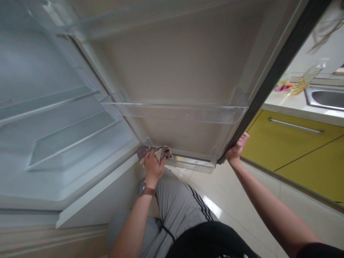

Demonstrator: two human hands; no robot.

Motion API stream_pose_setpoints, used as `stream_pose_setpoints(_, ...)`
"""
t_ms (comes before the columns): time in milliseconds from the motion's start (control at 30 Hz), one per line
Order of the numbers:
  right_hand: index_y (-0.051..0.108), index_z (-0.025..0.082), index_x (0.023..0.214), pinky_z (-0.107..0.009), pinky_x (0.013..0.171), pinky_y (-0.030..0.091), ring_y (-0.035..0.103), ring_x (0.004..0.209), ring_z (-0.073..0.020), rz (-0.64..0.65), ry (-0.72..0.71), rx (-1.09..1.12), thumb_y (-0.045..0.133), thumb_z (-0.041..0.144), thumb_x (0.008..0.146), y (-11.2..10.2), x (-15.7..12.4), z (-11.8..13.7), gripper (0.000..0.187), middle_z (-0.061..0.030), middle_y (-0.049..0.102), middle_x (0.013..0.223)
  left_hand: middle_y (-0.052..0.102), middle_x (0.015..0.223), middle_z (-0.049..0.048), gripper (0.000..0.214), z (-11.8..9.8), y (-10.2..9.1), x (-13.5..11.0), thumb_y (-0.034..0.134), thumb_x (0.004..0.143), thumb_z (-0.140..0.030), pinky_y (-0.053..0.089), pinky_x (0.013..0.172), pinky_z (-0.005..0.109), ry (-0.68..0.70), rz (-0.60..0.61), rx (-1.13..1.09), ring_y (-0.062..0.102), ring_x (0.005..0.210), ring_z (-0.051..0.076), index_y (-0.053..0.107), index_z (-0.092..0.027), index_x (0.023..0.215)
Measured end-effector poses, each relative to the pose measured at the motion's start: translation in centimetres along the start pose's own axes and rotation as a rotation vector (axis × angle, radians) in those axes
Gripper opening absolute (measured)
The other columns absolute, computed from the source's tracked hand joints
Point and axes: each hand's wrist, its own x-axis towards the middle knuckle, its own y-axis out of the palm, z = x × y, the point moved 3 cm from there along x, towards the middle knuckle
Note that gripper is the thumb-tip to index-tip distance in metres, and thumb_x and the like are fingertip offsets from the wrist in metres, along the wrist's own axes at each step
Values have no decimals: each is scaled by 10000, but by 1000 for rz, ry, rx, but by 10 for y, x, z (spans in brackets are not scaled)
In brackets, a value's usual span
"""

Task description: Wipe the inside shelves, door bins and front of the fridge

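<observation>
A fridge stands open in front of me, its door [185, 61] swung out to the right. My left hand [152, 165], with a watch on the wrist, is closed on a grey-brown cloth [150, 149] pressed against the lower inner corner of the door, beside the bottom door bin [193, 163]. My right hand [237, 147] grips the dark outer edge of the door near its bottom. A clear door shelf [174, 111] runs across the door above both hands.
Glass shelves [70, 134] sit bare inside the fridge at left. A yellow cabinet [301, 143] with a metal handle stands at right under a white counter with a steel sink [326, 97]. A pale tiled floor [242, 211] lies below, and my grey-trousered knee is under the door.
</observation>
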Motion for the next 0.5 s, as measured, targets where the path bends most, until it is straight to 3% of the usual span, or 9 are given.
stream_pose_setpoints(500,480,227,968,-398,823,418,496,877,-216,-56,34,-6,438,823,841,-3,3,-1,610,-3,466,899,744,1070,152,339,-8,-1,-1,535,957,-344,424,1095,492,-18,-19,3,643,1126,325,749,-142,1124)
